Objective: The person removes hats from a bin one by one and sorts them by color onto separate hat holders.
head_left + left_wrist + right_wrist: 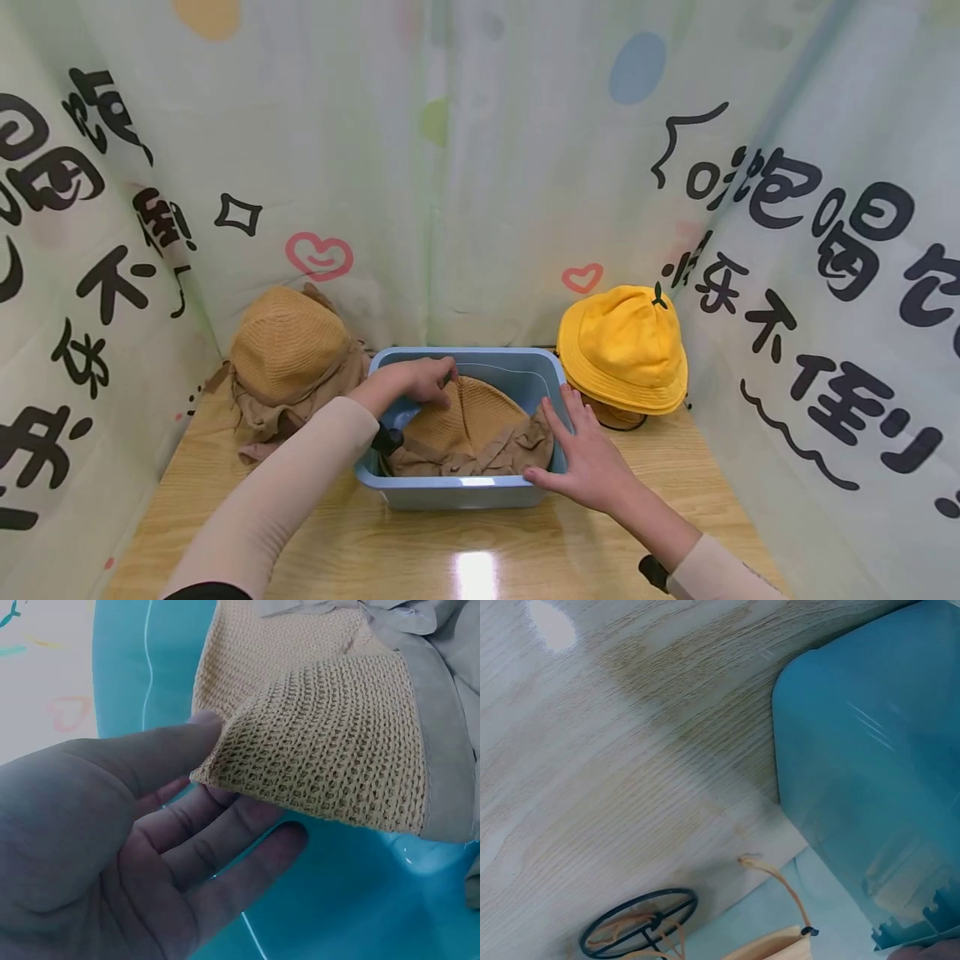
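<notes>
A tan knitted sun hat [463, 421] with a brown fabric brim lies folded inside a blue plastic bin [465, 354]. Reaching over the bin's left side, my left hand [429, 382] pinches the edge of the crown. In the left wrist view, the thumb is on one side of the knitted crown [330, 742] and the fingers lie beneath it. My right hand [592, 458] rests on the bin's right front corner with its fingers straight and spread. Only a bit of a fingertip shows at the bin's rim in the right wrist view.
Another tan hat with brown fabric [288, 346] sits left of the bin. To the right stands a yellow bucket hat [626, 350] with a small green sprout, on a stand whose black ring base [694, 904] shows below. Printed curtains [495, 208] enclose the wooden table [390, 558].
</notes>
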Motion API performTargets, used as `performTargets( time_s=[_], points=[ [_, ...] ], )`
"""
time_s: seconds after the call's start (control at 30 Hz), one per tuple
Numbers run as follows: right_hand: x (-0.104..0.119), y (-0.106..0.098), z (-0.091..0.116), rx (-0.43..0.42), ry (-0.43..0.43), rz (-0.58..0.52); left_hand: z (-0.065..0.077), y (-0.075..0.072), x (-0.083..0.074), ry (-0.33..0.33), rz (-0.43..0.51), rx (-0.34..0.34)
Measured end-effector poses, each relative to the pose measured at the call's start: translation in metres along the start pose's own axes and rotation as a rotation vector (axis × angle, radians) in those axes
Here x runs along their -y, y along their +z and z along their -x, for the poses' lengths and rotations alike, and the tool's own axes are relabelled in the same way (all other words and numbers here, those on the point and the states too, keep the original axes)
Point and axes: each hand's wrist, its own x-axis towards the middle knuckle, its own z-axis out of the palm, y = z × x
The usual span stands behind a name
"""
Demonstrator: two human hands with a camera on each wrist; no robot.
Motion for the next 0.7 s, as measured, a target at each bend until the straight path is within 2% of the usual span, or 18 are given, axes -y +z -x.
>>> performTargets(
  time_s=[0.17,0.33,0.43,0.7],
  points=[
    [0.000,0.000,0.001,-0.004,0.004,-0.006,0.001,-0.001,-0.006,0.005,-0.064,-0.042],
    [0.000,0.001,0.000,0.001,-0.003,-0.005,0.005,-0.002,-0.007,0.061,-0.124,-0.085],
    [-0.001,0.003,0.000,0.007,-0.003,-0.005,0.010,-0.004,-0.006,0.116,-0.100,-0.119],
    [-0.001,0.001,-0.001,-0.008,-0.015,-0.006,0.032,-0.008,-0.003,0.221,0.040,-0.177]
  ],
)
